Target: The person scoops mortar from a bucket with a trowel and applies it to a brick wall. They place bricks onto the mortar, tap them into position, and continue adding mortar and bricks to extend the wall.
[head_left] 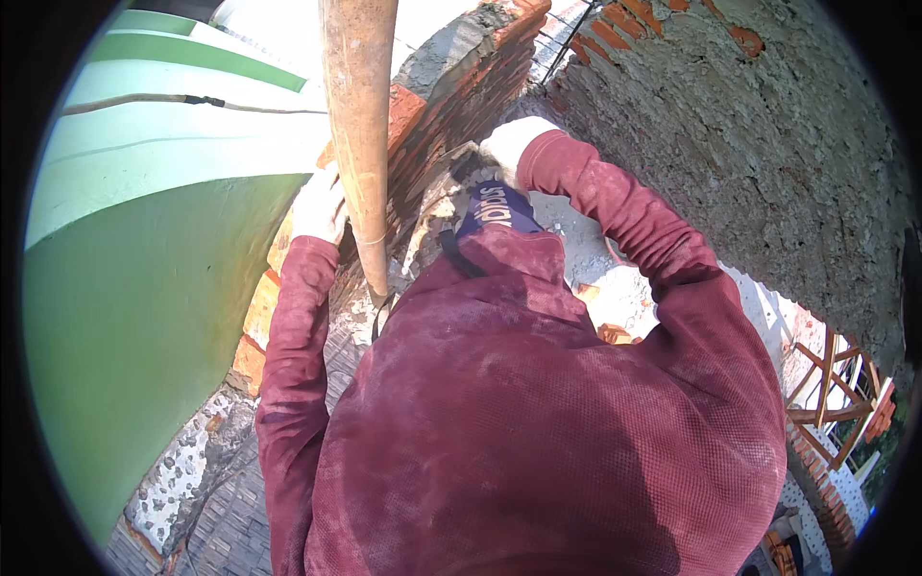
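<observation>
Red-orange brick wall with grey mortar joints (470, 92): 1, ahead of you, running up behind the pole, between the smooth green curved wall (144, 278) and the rough grey mortar-coated surface (768, 163).
Done, as judged: your brick courses stand stacked, and a grey mortar layer (449, 50) covers part of the upper end.
Left, as judged: the brick face beside you shows bare, so any coating there seems undone; how much more is wanted, you cannot read from this view.
Your left hand (322, 209): raised to the bricks, just beside the pole; washed out by glare. Whether its fingers are apart, together or clamped on anything, you cannot tell.
Your right hand (519, 146): raised near the lower part of the brick wall, beside a small dark grey lump (469, 165) of unclear kind; fingers bent away from view, so you cannot tell their state.
Long light-brown round wooden pole (358, 125): 1, crossing in front of the bricks, near your left hand.
Coated surface, upper edge: orange bricks (619, 24) exposed; below them, grey mortar covers most of what you see.
Your clothing: dusty maroon textured long-sleeved top (538, 403); dark blue cloth with pale lettering (497, 206) beyond its hem.
Ground, lower left: grey narrow-patterned paving (226, 523).
</observation>
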{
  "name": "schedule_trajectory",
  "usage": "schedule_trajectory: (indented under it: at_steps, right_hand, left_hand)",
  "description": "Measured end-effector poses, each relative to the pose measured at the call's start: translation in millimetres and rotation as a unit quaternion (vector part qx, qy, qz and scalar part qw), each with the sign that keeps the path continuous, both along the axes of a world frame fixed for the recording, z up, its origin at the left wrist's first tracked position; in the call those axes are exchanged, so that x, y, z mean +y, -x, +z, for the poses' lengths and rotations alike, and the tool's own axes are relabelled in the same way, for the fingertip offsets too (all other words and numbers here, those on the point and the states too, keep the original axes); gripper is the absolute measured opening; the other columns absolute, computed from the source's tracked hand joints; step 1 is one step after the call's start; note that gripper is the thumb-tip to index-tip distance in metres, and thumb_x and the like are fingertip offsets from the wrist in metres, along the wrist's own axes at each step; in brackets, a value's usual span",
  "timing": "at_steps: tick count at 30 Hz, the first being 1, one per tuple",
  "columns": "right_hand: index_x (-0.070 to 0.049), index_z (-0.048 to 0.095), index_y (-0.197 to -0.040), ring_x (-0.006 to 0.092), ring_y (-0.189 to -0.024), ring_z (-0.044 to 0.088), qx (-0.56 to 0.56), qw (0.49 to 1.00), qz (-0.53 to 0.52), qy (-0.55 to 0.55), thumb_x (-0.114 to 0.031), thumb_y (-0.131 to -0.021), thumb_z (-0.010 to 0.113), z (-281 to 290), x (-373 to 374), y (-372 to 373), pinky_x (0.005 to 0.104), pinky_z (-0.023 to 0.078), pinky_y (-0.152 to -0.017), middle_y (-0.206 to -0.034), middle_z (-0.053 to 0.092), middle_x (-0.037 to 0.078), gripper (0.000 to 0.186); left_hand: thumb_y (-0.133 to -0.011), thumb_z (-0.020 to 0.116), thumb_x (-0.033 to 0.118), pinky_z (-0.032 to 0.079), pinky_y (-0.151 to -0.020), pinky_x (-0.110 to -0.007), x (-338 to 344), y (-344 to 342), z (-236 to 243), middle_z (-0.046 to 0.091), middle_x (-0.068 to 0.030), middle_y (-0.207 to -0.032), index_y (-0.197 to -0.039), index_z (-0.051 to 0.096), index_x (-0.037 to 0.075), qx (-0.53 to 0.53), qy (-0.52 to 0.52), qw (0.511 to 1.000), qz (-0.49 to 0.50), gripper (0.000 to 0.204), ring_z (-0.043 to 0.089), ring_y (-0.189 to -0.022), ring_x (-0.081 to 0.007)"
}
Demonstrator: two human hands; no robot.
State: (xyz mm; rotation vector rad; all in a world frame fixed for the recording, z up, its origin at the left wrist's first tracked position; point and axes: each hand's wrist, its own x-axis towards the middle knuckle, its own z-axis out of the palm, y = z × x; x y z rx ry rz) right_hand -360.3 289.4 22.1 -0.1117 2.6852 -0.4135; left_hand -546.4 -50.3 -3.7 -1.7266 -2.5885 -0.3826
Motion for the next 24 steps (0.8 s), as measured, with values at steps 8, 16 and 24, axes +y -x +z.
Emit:
schedule_trajectory:
  at_steps: [8, 16, 24]
  right_hand:
    - [-0.012, 0.075, -0.110, 0.0366, -0.098, 0.072, 0.005, 0.999, -0.019, 0.049, -0.022, -0.083, 0.070, -53, 21, 83, 0.0464, 0.057, -0.087, -0.104, 0.075, 0.015, 0.029]
    - [-0.007, 0.072, -0.106, 0.0347, -0.104, 0.070, -0.098, 0.987, -0.123, 0.009, -0.028, -0.085, 0.072, 2, 182, 26, 0.0453, 0.054, -0.091, -0.107, 0.074, 0.016, 0.030]
    - [-0.006, 0.071, -0.113, 0.0404, -0.108, 0.069, -0.267, 0.963, 0.009, -0.042, -0.023, -0.079, 0.071, -186, 210, -48, 0.0450, 0.054, -0.094, -0.110, 0.073, 0.021, 0.039]
  left_hand:
    - [-0.093, 0.063, 0.021, 0.051, -0.102, -0.043, 9, 8, 0, 0.065, -0.0208, -0.133, -0.131, 0.064, 0.007, -0.088, 0.070, 0.988, 0.110, 0.040, 0.060, -0.121, -0.0422]
    - [-0.094, 0.067, 0.012, 0.044, -0.112, -0.041, -25, -39, -20, 0.064, -0.0173, -0.138, -0.135, 0.064, 0.002, -0.173, -0.157, 0.888, 0.397, 0.043, 0.059, -0.130, -0.0324]
    - [-0.093, 0.068, -0.001, 0.049, -0.100, -0.029, -26, -365, -131, 0.069, -0.0082, -0.131, -0.144, 0.060, 0.003, -0.306, -0.393, 0.506, 0.704, 0.051, 0.063, -0.113, -0.0138]
